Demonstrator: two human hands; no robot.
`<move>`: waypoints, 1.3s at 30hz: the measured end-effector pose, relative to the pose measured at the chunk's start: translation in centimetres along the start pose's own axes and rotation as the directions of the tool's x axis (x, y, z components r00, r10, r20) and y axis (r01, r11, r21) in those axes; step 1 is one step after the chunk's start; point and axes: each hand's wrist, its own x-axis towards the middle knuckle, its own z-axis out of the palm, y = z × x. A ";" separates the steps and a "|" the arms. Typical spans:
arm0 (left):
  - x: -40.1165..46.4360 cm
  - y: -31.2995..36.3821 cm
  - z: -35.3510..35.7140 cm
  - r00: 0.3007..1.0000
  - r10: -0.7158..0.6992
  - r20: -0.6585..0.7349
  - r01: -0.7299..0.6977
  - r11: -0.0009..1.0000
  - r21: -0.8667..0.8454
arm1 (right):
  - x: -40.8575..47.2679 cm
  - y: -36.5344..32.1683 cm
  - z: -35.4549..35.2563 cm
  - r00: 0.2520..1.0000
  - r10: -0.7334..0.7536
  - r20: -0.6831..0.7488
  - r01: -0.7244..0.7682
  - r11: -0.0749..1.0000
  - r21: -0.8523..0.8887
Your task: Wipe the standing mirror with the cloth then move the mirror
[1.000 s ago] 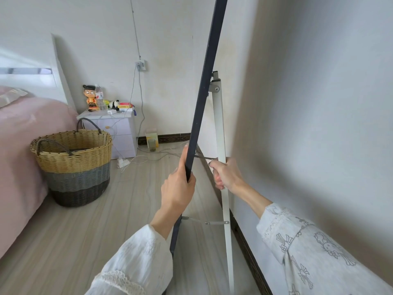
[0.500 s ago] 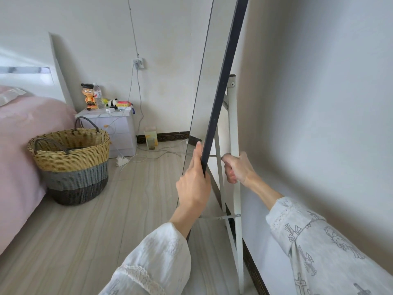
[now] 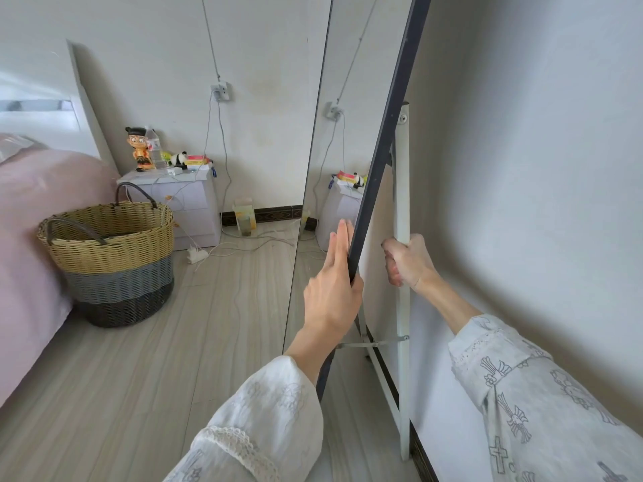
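Note:
The tall standing mirror (image 3: 393,99) has a thin dark frame and leans close to the right wall, its glass facing left and reflecting the room. My left hand (image 3: 334,290) grips the near dark edge of the frame at mid height, fingers flat against the glass side. Behind the mirror, my right hand (image 3: 407,260) is closed around the white rear support leg (image 3: 403,175). A thin metal brace (image 3: 372,343) links the leg to the frame lower down. No cloth is in view.
A woven basket (image 3: 111,252) with dark handles stands on the wooden floor at left, beside a pink bed (image 3: 31,238). A white nightstand (image 3: 188,207) with toys sits at the back wall, and cables (image 3: 243,243) lie on the floor near it. The right wall (image 3: 539,168) is close.
The mirror has swung so that its glass face shows more widely, and it has shifted right toward the wall. Both hands kept their hold and moved with it.

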 end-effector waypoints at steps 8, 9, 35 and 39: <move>-0.6 0.3 0.3 1.000 0.027 0.000 -0.027 0.999 -0.024 | -0.8 0.0 -0.3 0.999 0.001 -0.047 -0.002 1.000 -0.014; -0.7 0.2 0.3 1.000 0.025 0.003 -0.024 0.999 -0.028 | -0.9 -0.1 -0.3 0.999 -0.003 -0.051 0.002 1.000 -0.020; -1.2 -0.3 -2.5 0.945 -0.024 0.325 0.088 0.979 -0.183 | -2.3 -0.6 -1.2 0.985 0.141 0.097 -0.101 0.937 -0.333; 0.2 1.8 -8.5 0.796 -0.111 0.596 0.174 0.984 -0.049 | -4.1 -4.3 -2.8 0.925 0.347 0.156 -0.248 0.861 -0.444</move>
